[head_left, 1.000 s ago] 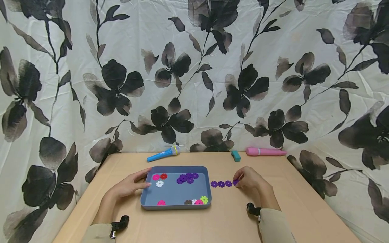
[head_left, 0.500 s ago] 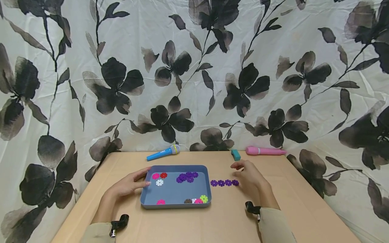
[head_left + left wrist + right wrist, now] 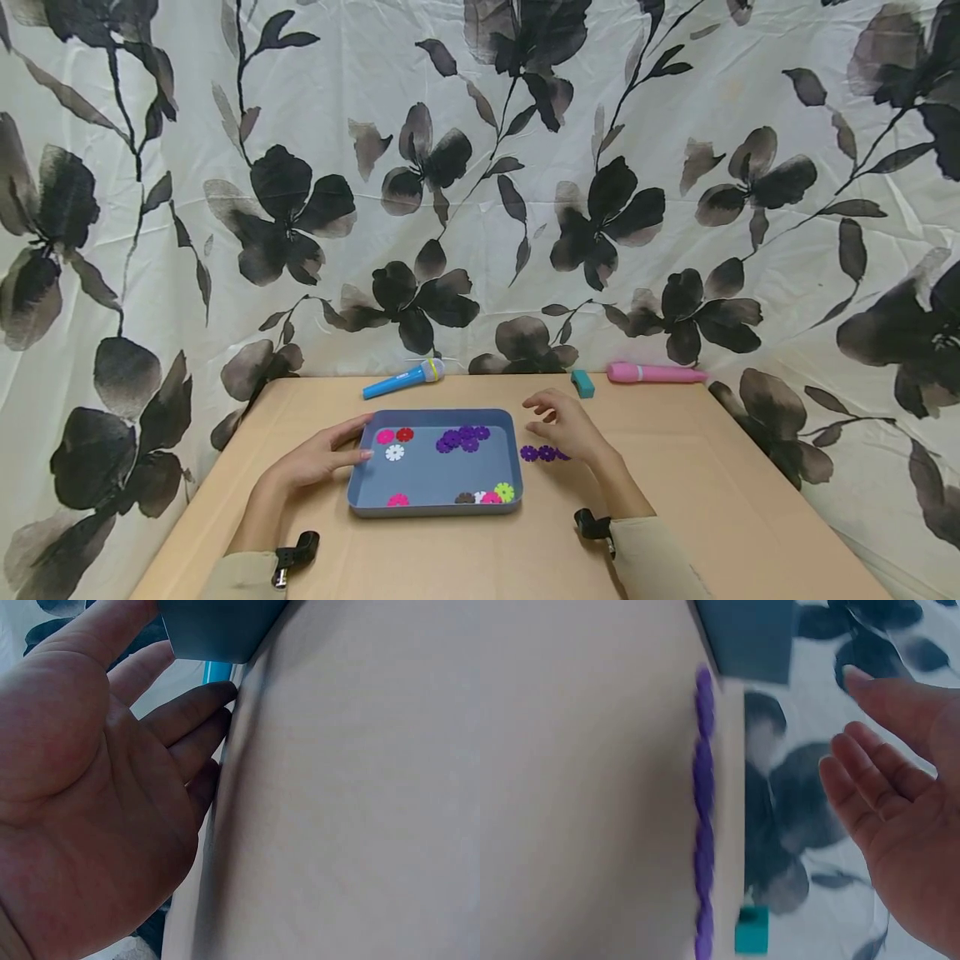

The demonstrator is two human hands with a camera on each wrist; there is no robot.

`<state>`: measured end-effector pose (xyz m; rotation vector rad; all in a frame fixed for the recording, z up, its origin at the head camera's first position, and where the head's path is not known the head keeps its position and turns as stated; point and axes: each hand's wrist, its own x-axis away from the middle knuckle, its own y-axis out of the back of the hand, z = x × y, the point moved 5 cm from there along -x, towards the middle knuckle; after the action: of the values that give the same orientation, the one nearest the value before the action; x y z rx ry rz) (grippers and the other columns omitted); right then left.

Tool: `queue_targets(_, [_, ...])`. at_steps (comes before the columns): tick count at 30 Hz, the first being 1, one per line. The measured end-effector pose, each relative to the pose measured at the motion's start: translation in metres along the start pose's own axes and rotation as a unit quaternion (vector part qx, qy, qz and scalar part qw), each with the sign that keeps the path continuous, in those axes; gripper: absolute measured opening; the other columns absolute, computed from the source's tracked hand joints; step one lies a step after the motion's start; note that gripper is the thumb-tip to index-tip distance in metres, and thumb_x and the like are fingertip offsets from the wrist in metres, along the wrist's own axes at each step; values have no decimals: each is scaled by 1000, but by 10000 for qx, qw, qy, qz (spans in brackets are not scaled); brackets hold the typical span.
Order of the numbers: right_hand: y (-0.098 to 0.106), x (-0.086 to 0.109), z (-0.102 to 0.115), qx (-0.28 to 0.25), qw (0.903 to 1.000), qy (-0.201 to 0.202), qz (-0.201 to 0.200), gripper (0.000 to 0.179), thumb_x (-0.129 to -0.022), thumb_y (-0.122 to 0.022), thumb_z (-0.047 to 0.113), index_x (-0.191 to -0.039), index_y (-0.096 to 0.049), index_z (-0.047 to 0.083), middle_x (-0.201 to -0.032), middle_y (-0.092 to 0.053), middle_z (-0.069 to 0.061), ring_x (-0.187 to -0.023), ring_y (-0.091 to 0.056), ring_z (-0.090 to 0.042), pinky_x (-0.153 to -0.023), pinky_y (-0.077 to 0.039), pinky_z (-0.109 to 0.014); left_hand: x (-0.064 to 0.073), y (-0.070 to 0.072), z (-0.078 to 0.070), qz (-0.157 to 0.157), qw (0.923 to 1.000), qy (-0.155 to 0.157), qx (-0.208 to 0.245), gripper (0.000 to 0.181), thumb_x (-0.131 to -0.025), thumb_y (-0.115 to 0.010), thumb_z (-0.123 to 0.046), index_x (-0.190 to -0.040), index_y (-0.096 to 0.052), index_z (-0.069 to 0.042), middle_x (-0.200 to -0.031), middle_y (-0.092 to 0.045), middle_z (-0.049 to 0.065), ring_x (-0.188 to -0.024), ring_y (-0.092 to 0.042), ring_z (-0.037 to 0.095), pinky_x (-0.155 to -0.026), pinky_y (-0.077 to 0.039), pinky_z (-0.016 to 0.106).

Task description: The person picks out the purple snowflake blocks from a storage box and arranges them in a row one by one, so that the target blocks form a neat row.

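Observation:
A blue-grey tray (image 3: 431, 510) stands before me with small flower-shaped discs in it. My left hand (image 3: 318, 457) rests at its left side, thumb on the rim and fingers rather straight; the left wrist view shows the loose fingers beside the tray wall (image 3: 217, 630). Over the table, right of the tray, my right hand (image 3: 568, 427) hovers with relaxed fingers and holds nothing. Below it lies a row of purple flower discs (image 3: 546, 453), its right end partly hidden by the hand. Edge-on in the right wrist view, the purple discs (image 3: 703, 780) form one line.
Inside the tray are a purple disc cluster (image 3: 461, 439), pink, red and white discs at left, and a green disc (image 3: 504, 492) among others at front right. Along the back lie a blue toy microphone (image 3: 403, 380), a teal block (image 3: 582, 384) and a pink microphone-like stick (image 3: 656, 373).
My right hand has let go of the last purple disc at the row's right end, lifted, and moved left towards the tray. The left hand and tray stay in place.

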<state>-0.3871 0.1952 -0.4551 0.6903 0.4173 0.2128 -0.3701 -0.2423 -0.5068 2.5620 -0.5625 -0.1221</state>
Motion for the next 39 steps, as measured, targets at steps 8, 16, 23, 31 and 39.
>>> queue_targets(8, [-32,-10,15,31,9994,145,319,31,-92,-77,3,-123,-72,2,-122,-70,-13,-109,-65,-26,-94,-58,-46,-1,-1,0,-28,10000,-29,-67,81,-98,-74,-35,-163,-34,-10,-168,-33,19,-157,-28,43,-125,-24,60])
queue_targets(16, [-57,-14,29,105,9968,235,750,33,-95,-76,6,-126,-71,1,-125,-68,-14,-112,-65,-27,-101,-57,-49,-1,-1,0,-50,10000,-4,-78,80,-98,-74,-34,-163,-34,-10,-168,-33,19,-156,-28,43,-125,-25,60])
queue_targets(23, [-74,-18,38,225,9938,211,1067,34,-95,-76,7,-128,-70,0,-124,-69,-16,-113,-65,-32,-101,-56,-52,0,-1,-2,-31,10000,-18,-42,81,-97,-74,-36,-163,-35,-11,-168,-34,20,-156,-28,44,-125,-25,61])
queue_targets(31, [-89,-23,44,639,9911,239,1144,31,-94,-78,10,-123,-73,2,-115,-73,-12,-104,-68,-26,-94,-59,-42,0,-1,-1,-43,10000,5,-89,78,-98,-73,-34,-163,-35,-12,-167,-34,19,-156,-28,43,-125,-25,60])
queue_targets(39, [-100,-25,47,1071,9878,198,1115,24,-92,-80,14,-116,-76,8,-108,-74,-4,-96,-66,-14,-89,-59,-36,0,-2,-2,-43,10000,-6,25,78,-98,-73,-31,-163,-34,-11,-167,-35,20,-156,-30,44,-125,-25,60])
